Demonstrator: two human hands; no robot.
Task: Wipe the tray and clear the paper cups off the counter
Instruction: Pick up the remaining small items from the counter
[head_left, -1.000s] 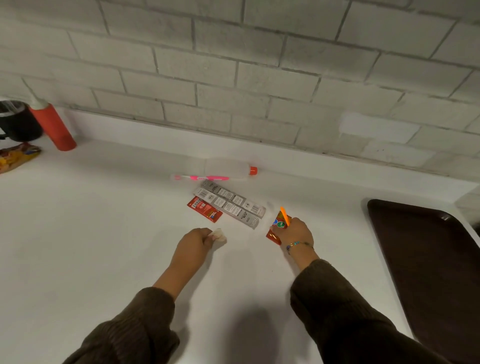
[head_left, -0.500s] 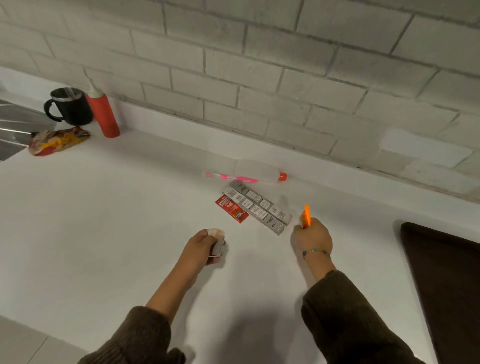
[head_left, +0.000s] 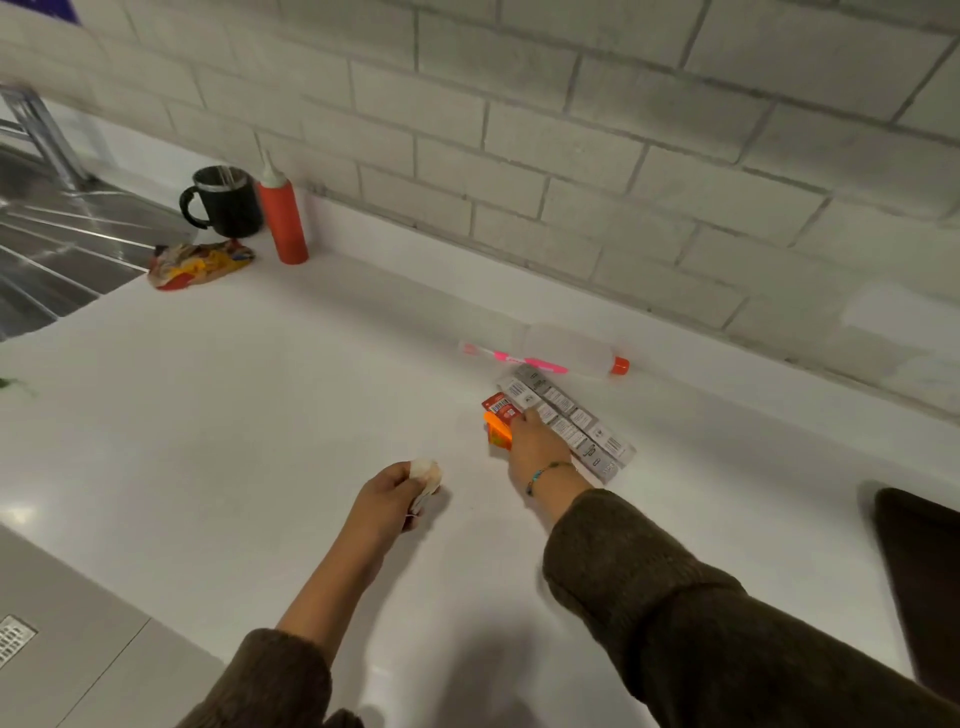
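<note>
Tray (head_left: 927, 597), wad (head_left: 427, 471) in left hand (head_left: 387, 503), orange packet (head_left: 497, 431) in right hand (head_left: 537, 453)

Tray (head_left: 923, 571) cut by right edge; orange packet (head_left: 497, 433) half behind right hand (head_left: 537, 453) (label unreadable).

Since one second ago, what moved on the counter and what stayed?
The right hand, gripping the orange packet, moved left across the grey sachet strips to beside the red sachet. Nothing was picked up or let go. The left hand kept holding its white wad. The strips, pink toothbrush and clear bottle stayed put.
</note>
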